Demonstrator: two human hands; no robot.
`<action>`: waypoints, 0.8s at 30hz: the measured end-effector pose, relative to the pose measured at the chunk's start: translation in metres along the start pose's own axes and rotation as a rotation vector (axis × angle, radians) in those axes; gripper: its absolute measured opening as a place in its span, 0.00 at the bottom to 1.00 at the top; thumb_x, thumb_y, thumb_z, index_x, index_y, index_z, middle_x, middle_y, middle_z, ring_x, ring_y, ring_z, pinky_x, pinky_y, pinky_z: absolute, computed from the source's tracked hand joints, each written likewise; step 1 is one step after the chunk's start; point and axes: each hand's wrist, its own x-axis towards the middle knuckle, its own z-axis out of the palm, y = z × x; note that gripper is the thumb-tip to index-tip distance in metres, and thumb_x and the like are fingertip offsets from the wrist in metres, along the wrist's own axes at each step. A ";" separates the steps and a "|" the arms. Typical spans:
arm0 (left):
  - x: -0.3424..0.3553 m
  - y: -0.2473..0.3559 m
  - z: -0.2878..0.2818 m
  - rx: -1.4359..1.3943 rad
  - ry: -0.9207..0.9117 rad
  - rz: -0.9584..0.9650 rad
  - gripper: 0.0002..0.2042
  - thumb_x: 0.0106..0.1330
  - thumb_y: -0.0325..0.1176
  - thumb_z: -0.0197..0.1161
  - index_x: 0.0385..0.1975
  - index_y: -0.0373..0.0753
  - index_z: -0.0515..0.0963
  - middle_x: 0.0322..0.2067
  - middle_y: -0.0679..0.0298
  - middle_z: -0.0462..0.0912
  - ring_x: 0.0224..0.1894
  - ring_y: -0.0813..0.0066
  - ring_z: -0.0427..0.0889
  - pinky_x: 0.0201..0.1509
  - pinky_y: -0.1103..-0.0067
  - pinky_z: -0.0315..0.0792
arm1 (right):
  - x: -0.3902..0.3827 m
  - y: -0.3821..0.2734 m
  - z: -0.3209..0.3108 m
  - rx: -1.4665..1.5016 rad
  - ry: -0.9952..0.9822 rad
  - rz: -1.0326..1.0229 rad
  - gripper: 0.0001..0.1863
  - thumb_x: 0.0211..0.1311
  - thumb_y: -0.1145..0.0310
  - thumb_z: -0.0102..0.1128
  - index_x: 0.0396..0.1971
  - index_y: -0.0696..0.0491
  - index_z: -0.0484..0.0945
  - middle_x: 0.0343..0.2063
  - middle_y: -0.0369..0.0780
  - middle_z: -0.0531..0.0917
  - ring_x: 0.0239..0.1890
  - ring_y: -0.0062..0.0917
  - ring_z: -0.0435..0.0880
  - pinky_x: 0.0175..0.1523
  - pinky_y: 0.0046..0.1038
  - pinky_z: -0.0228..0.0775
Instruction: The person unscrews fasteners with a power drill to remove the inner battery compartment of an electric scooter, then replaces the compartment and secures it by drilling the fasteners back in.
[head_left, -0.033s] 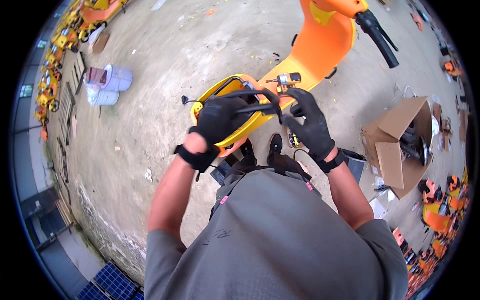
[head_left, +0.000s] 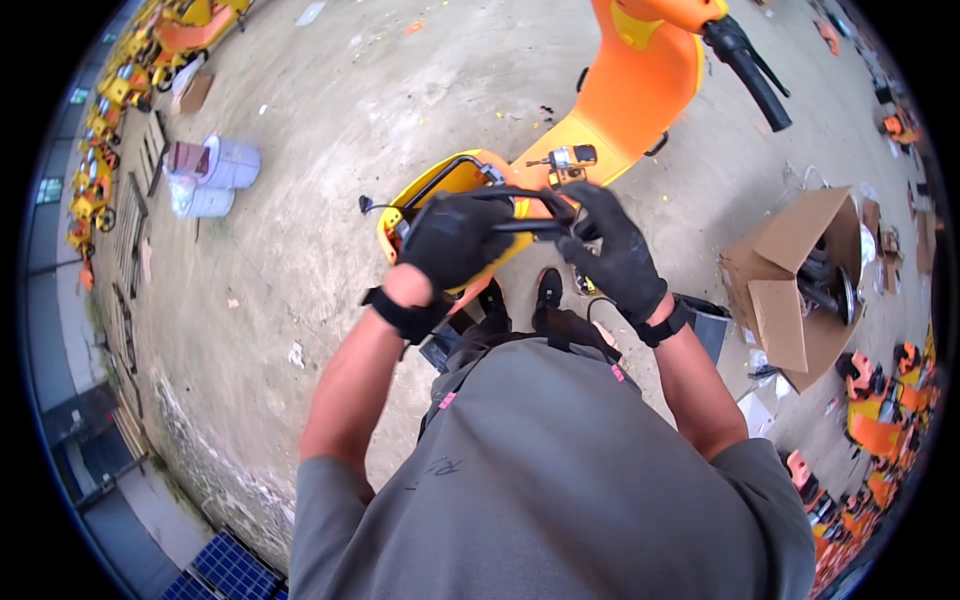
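Observation:
My left hand (head_left: 455, 240), in a black glove, is closed around a black, loop-shaped bar (head_left: 535, 226). It holds the bar above the open yellow rear body (head_left: 392, 222) of an orange and yellow scooter (head_left: 640, 85). At the bar's right end is my right hand (head_left: 612, 240), also gloved, its thumb and fingers bent around that end. Part of the bar is hidden behind the gloves and slightly blurred. Just beyond my hands, a cordless drill (head_left: 572, 160) with a bit fitted lies on the scooter's yellow footboard (head_left: 590, 135).
An open cardboard box (head_left: 778, 318) with black parts inside stands at right. White buckets (head_left: 232, 162) are at left, beside pallets (head_left: 130, 235). The scooter's handlebar grip (head_left: 748, 75) juts out at upper right. Rows of scooters line both sides. My shoes (head_left: 549, 288) are under the bar.
My left hand has moved slightly right with the bar, whose angle has shifted a little. The right hand's fingers have come in closer around the bar's end.

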 end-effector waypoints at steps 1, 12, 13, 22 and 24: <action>0.014 0.012 0.012 0.025 -0.002 0.069 0.08 0.51 0.30 0.64 0.31 0.38 0.80 0.30 0.55 0.82 0.34 0.53 0.80 0.39 0.66 0.73 | -0.005 0.011 -0.006 -0.209 -0.071 -0.023 0.24 0.54 0.65 0.64 0.53 0.52 0.73 0.47 0.44 0.78 0.41 0.35 0.80 0.43 0.30 0.74; 0.071 0.050 0.097 -0.067 -0.034 0.153 0.09 0.56 0.34 0.61 0.35 0.40 0.79 0.34 0.57 0.80 0.41 0.57 0.78 0.46 0.65 0.71 | -0.112 0.108 -0.075 -0.491 -0.081 0.660 0.15 0.53 0.58 0.61 0.36 0.53 0.80 0.32 0.46 0.82 0.36 0.41 0.81 0.41 0.35 0.72; 0.064 0.040 0.097 -0.061 -0.061 0.089 0.09 0.57 0.35 0.61 0.34 0.40 0.79 0.35 0.56 0.80 0.41 0.56 0.78 0.45 0.64 0.71 | -0.127 0.125 -0.077 -0.521 -0.062 0.695 0.15 0.52 0.58 0.62 0.35 0.53 0.80 0.31 0.46 0.82 0.36 0.41 0.81 0.42 0.35 0.72; -0.089 -0.144 0.126 -0.387 -0.095 -0.654 0.13 0.60 0.40 0.54 0.25 0.35 0.78 0.24 0.53 0.81 0.29 0.63 0.81 0.35 0.70 0.72 | -0.347 0.308 -0.106 -0.525 -0.063 1.229 0.17 0.50 0.60 0.64 0.27 0.62 0.79 0.20 0.47 0.81 0.25 0.37 0.82 0.31 0.37 0.71; -0.145 -0.169 0.138 -0.504 -0.020 -0.998 0.13 0.60 0.39 0.53 0.24 0.35 0.78 0.22 0.55 0.81 0.24 0.67 0.80 0.30 0.72 0.71 | -0.395 0.325 -0.112 -0.106 0.116 1.513 0.11 0.54 0.65 0.61 0.19 0.56 0.75 0.14 0.38 0.75 0.16 0.26 0.74 0.23 0.33 0.72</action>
